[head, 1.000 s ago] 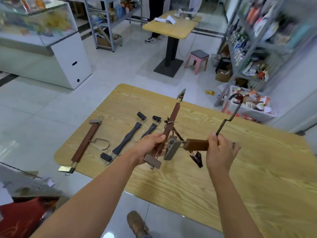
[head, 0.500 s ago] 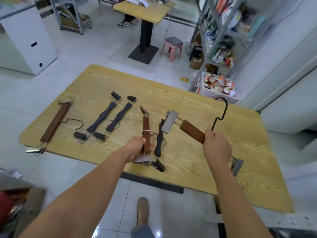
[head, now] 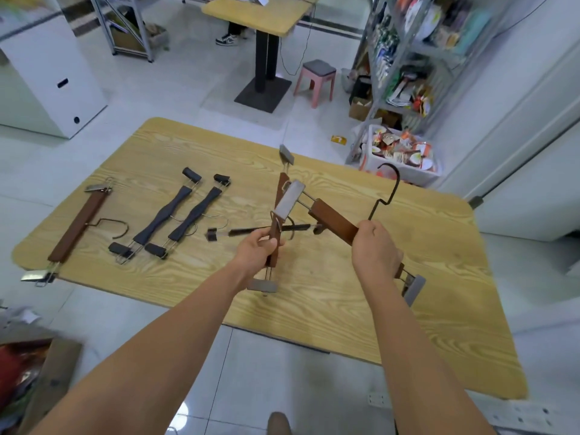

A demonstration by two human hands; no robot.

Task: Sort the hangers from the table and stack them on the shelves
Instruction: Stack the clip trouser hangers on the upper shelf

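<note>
My left hand (head: 258, 253) grips a brown wooden clip hanger (head: 273, 240) held nearly upright over the wooden table (head: 423, 309). My right hand (head: 375, 250) grips a second brown clip hanger (head: 333, 220) by its bar, its black hook (head: 387, 191) pointing up. A black clip hanger (head: 266, 230) hangs crosswise behind them, blurred; what holds it I cannot tell. On the table to the left lie two black clip hangers (head: 164, 216) (head: 194, 216) side by side. A third brown hanger (head: 77, 227) lies at the far left edge.
A metal shelf rack (head: 417, 58) full of goods stands at the back right, with a white bin (head: 400, 152) of packets at its foot. Behind the table are a pink stool (head: 315, 77), a small pedestal table (head: 262, 14) and a white cabinet (head: 53, 83).
The left hand's hanger has swung up to near vertical and the black hanger turned crosswise. The right hand's hanger stays tilted. The camera view has shifted over the table.
</note>
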